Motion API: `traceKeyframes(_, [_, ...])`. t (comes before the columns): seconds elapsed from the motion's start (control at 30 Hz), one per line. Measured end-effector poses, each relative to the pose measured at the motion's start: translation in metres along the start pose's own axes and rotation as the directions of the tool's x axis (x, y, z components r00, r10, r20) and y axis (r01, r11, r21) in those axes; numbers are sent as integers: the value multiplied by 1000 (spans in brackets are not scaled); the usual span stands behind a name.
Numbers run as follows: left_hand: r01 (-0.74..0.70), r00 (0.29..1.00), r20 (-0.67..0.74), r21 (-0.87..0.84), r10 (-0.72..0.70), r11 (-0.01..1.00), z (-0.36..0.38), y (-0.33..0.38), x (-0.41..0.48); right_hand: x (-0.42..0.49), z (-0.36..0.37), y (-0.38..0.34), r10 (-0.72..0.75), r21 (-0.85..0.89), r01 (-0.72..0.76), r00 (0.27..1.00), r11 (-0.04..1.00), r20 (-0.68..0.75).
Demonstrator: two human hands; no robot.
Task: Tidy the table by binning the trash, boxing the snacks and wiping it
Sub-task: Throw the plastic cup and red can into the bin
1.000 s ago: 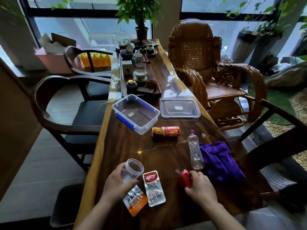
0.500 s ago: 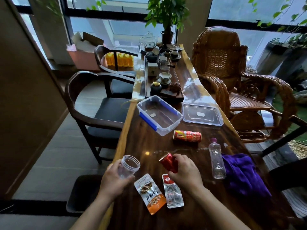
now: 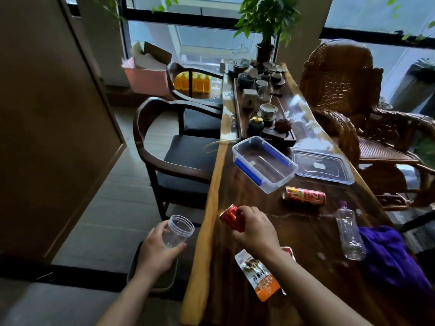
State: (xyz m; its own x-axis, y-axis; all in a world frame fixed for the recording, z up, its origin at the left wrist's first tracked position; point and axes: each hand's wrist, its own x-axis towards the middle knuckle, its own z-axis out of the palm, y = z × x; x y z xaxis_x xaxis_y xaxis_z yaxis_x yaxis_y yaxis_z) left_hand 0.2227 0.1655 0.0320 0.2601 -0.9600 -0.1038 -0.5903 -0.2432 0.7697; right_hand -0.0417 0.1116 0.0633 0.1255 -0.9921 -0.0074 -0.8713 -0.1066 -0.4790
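Note:
My left hand (image 3: 157, 249) grips a clear plastic cup (image 3: 177, 234) out past the table's left edge, above a dark bin (image 3: 136, 264) on the floor. My right hand (image 3: 255, 230) holds a crushed red can (image 3: 231, 217) over the dark wooden table (image 3: 306, 243) near that edge. An orange snack packet (image 3: 259, 276) lies beside my right forearm, which mostly hides a red-topped packet (image 3: 287, 250). Further along rest a red can (image 3: 304, 196) on its side, a clear empty bottle (image 3: 349, 234) and a purple cloth (image 3: 393, 257). A clear box (image 3: 264, 162) with blue clips stands open beside its lid (image 3: 322, 165).
A tea tray (image 3: 263, 114) with cups and pots fills the table's far half, with a potted plant (image 3: 266, 27) at the end. Dark wooden armchairs (image 3: 179, 156) stand on the left, a wicker chair (image 3: 348, 90) on the right. A brown wall panel (image 3: 47, 114) rises at left.
Both hands have moved left: the left carried the cup off the table over the floor bin, the right lifted the crushed can toward the left edge. The view has turned left.

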Motion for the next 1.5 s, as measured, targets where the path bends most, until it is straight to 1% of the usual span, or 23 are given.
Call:
traceKeyframes(0.23, [111,992,-68,60,-107,992,-22,-22,-8,14,22,-29,-97,23,96,994,995,47])
traceKeyframes(0.47, [201,973,-135,83,-188,976,-35,-35,-27,30,44,-44,-225,75,218,969,973,99])
traceKeyframes(0.63, [256,962,-121,110,-243,960,-41,-52,-32,31,63,-62,-273,82,264,954,961,125])
traceKeyframes(0.77, [281,957,-108,120,-269,952,-48,-70,-20,37,80,-75,-305,65,299,942,952,139])
traceKeyframes(0.97, [288,957,-84,194,-276,938,-74,-110,15,56,116,-107,-276,-2,282,940,959,203])
traceKeyframes(1.03, [294,956,-39,219,-292,931,-90,-137,33,67,141,-130,-242,-47,257,947,965,212])
traceKeyframes(1.13, [272,960,-9,271,-280,923,-97,-147,45,70,154,-145,-202,-88,229,949,970,241])
traceKeyframes(1.23, [253,956,57,324,-286,912,-109,-179,70,80,191,-170,-153,-132,200,941,971,302])
traceKeyframes(1.37, [220,951,120,389,-286,894,-106,-215,98,95,239,-180,-92,-155,160,923,975,374])
traceKeyframes(1.5, [164,956,147,454,-256,876,-91,-246,121,111,280,-178,-71,-174,161,899,971,432])
